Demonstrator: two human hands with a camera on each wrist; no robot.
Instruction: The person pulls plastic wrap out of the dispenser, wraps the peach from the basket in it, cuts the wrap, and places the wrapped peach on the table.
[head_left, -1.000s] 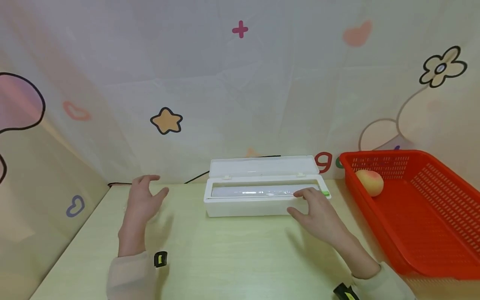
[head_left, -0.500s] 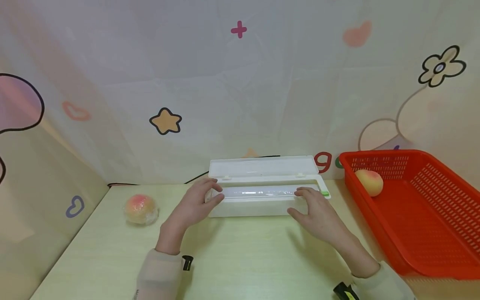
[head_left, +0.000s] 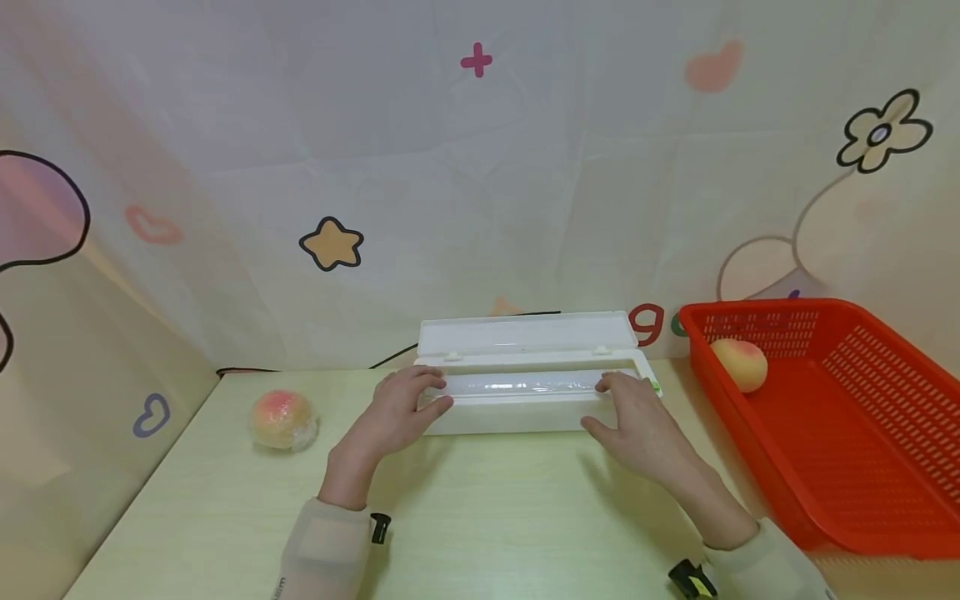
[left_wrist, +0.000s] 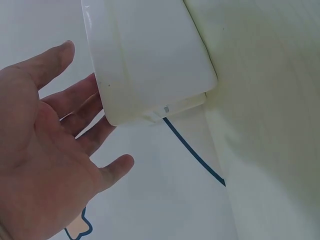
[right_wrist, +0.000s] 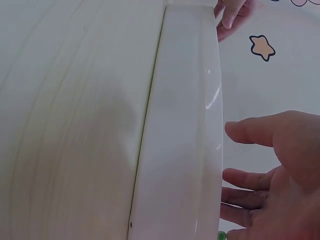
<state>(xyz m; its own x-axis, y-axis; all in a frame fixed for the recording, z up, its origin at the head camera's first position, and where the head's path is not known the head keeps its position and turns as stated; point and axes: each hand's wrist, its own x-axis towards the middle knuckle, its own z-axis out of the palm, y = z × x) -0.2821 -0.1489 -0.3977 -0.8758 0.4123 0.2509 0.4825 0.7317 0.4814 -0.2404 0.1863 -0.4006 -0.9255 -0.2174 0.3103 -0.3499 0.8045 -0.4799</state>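
Two sleeves (head_left: 322,550) nearest, over the near part of the desk (head_left: 487,517). Next, left hand (head_left: 393,410) at the left end of the white box (head_left: 517,417): fingers parted, thumb held well away, nothing gripped. Right hand (head_left: 637,425) likewise wide, fingers bent over the front rim by the right end, just beside a green tab (head_left: 657,387). Firm contact with rim or contents: cannot tell for either.

White box flat, lengthwise, close to the far edge of the desk. Glossy film roll (head_left: 525,383) lying inside. Lid (head_left: 525,333) tipped back behind.

Handling, by judgement: white box stiff, probably light plastic, smooth enough to skid if tugged; best steadied at both short ends, low on the walls. Wrap on the film roll likely thin, limp, clingy, quick to crease (dry fingertips advisable); best pinched near both ends of its loose edge. Lid probably thin, a poor handle.

By the far left corner: wrapped peach (head_left: 281,419). Along the right side: red basket (head_left: 780,483), second peach (head_left: 740,365) inside by its left wall. Farthest, printed backdrop (head_left: 375,150).
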